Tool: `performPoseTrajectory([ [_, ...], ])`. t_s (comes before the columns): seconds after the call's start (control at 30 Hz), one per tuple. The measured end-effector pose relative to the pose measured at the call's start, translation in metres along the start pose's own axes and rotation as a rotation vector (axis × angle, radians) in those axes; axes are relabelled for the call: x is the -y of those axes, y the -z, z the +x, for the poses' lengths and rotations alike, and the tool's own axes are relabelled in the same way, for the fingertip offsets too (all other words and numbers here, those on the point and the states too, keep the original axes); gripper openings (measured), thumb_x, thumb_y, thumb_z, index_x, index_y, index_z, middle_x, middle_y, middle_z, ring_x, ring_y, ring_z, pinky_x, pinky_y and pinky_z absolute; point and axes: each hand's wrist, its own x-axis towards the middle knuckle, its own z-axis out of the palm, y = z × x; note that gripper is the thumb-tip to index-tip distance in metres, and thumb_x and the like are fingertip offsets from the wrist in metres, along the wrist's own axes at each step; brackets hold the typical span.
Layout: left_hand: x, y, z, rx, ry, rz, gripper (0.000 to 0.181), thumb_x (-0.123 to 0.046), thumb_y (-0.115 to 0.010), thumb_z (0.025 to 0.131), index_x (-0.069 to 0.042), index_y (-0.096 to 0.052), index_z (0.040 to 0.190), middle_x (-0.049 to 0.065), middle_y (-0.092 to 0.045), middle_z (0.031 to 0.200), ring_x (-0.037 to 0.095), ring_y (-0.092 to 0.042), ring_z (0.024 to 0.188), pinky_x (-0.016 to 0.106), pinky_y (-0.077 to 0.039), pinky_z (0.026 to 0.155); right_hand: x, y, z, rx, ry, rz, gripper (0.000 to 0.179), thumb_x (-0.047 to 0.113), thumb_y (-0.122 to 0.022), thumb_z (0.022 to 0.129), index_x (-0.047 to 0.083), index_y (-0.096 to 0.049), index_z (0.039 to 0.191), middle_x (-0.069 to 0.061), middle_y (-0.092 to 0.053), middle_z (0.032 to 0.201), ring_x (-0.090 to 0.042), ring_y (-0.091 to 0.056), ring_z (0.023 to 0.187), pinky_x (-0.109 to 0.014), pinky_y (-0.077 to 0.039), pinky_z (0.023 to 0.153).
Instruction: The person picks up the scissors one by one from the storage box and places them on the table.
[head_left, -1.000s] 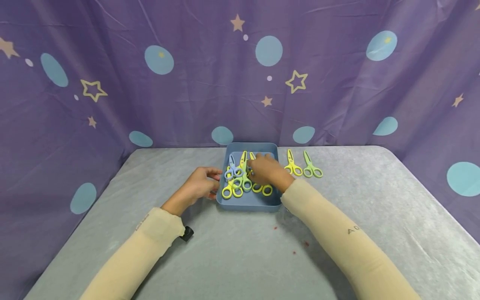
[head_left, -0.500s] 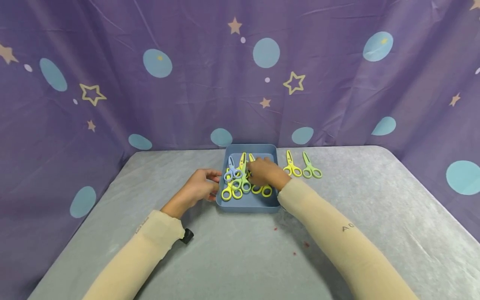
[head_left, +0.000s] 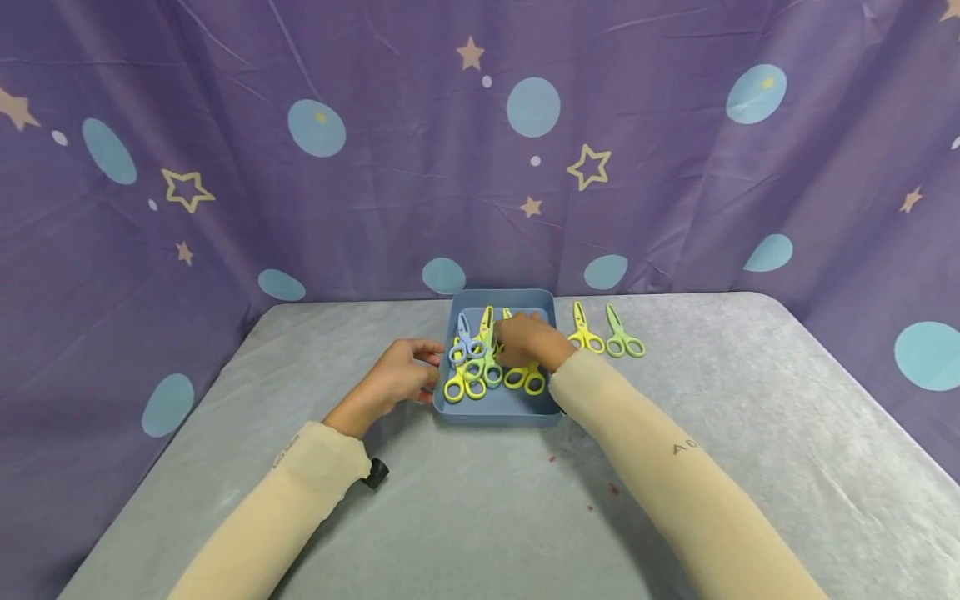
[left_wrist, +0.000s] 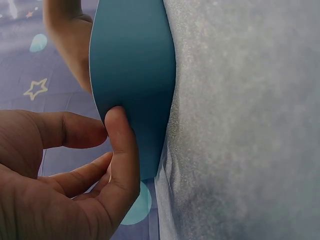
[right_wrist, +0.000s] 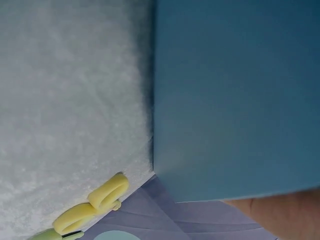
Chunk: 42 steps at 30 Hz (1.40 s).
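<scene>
At the far side of the table (head_left: pixel 465 508), a blue tray (head_left: pixel 498 419) held overlapping scissors: a blue pair (head_left: pixel 463 325) at the left, a front yellow pair (head_left: pixel 462 375) near the front left, a light green pair (head_left: pixel 489 354) near the middle, and a back yellow pair (head_left: pixel 486 318) whose blades showed behind. Farther right in the tray lay another yellow pair (head_left: pixel 532 368), handles toward the person, long axis running roughly front to back. The right hand (head_left: pixel 525 342) covered its middle; whether those fingers gripped it could not be told. The left hand (head_left: pixel 397 371), unclenched, touched the tray's left wall with its fingertips. Right of the tray, an outer yellow pair (head_left: pixel 584 332) and a green pair (head_left: pixel 619 333) pointed their blades away, tips leaning slightly left.
</scene>
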Motion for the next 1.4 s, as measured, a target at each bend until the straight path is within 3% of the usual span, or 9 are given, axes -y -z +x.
performPoseTrajectory([
  [0.1,0.0,0.0,0.0,-0.002,0.002,-0.001,0.06,0.01,-0.054,0.086,0.0,-0.053,0.145,0.021,-0.052,0.13,0.023,-0.061,0.083,0.037,-0.061,0.064,0.0,0.002,0.003,0.019,-0.011,0.003,0.04,0.033,-0.064,0.099,0.006,-0.061,0.128,-0.009,-0.066,0.11,-0.03,-0.057,0.11,-0.053,-0.04,0.104],
  [0.17,-0.001,0.0,0.0,-0.003,0.001,-0.002,0.06,0.01,-0.054,0.086,0.0,-0.053,0.145,0.02,-0.052,0.129,0.023,-0.061,0.083,0.036,-0.061,0.064,-0.001,0.002,0.005,0.028,-0.016,0.001,0.042,0.034,-0.064,0.099,0.005,-0.06,0.13,-0.01,-0.066,0.115,-0.03,-0.059,0.109,-0.053,-0.042,0.103],
  [0.37,-0.001,0.0,0.0,-0.003,-0.004,-0.002,0.059,0.011,-0.054,0.086,0.001,-0.053,0.145,0.022,-0.053,0.129,0.023,-0.062,0.082,0.036,-0.061,0.063,-0.003,0.003,0.01,0.038,-0.021,-0.003,0.027,0.036,-0.067,0.095,0.011,-0.06,0.1,-0.002,-0.058,0.087,-0.022,-0.051,0.082,-0.042,-0.045,0.082],
  [0.47,-0.001,0.0,-0.001,-0.001,-0.003,0.001,0.06,0.011,-0.054,0.086,0.001,-0.053,0.145,0.022,-0.052,0.13,0.023,-0.062,0.081,0.036,-0.061,0.063,-0.002,0.003,0.011,0.027,-0.018,-0.006,0.027,0.038,-0.069,0.092,0.014,-0.057,0.087,0.0,-0.054,0.079,-0.02,-0.05,0.076,-0.038,-0.043,0.072],
  [0.57,-0.001,0.0,-0.002,0.001,-0.005,0.002,0.061,0.011,-0.054,0.085,0.001,-0.053,0.145,0.022,-0.052,0.129,0.023,-0.061,0.08,0.036,-0.06,0.063,-0.002,0.002,0.012,0.027,-0.019,-0.019,0.03,0.041,-0.07,0.091,0.016,-0.055,0.084,0.001,-0.053,0.078,-0.019,-0.05,0.075,-0.036,-0.042,0.069],
  [0.73,-0.001,0.0,-0.001,0.005,-0.003,-0.004,0.061,0.011,-0.053,0.085,0.001,-0.052,0.145,0.021,-0.052,0.129,0.023,-0.06,0.081,0.035,-0.06,0.063,-0.001,0.0,0.012,0.04,-0.04,-0.014,0.034,0.046,-0.07,0.093,0.016,-0.055,0.087,0.001,-0.052,0.077,-0.018,-0.048,0.073,-0.036,-0.041,0.069],
  [1.1,0.0,0.001,-0.002,0.005,-0.002,-0.001,0.056,0.007,-0.053,0.089,0.001,-0.053,0.145,0.019,-0.051,0.127,0.023,-0.058,0.08,0.036,-0.06,0.063,-0.002,0.0,0.002,-0.057,-0.018,0.032,0.034,0.044,-0.075,0.089,0.017,-0.054,0.089,0.001,-0.053,0.079,-0.018,-0.049,0.073,-0.035,-0.038,0.069],
  [1.4,-0.001,0.001,-0.002,0.005,0.005,-0.005,0.058,0.008,-0.053,0.088,0.001,-0.053,0.145,0.02,-0.051,0.128,0.022,-0.058,0.079,0.037,-0.061,0.063,-0.001,0.003,-0.008,-0.122,-0.014,0.036,0.034,0.043,-0.075,0.087,0.017,-0.063,0.107,-0.001,-0.063,0.097,-0.029,-0.058,0.094,-0.047,-0.049,0.082],
])
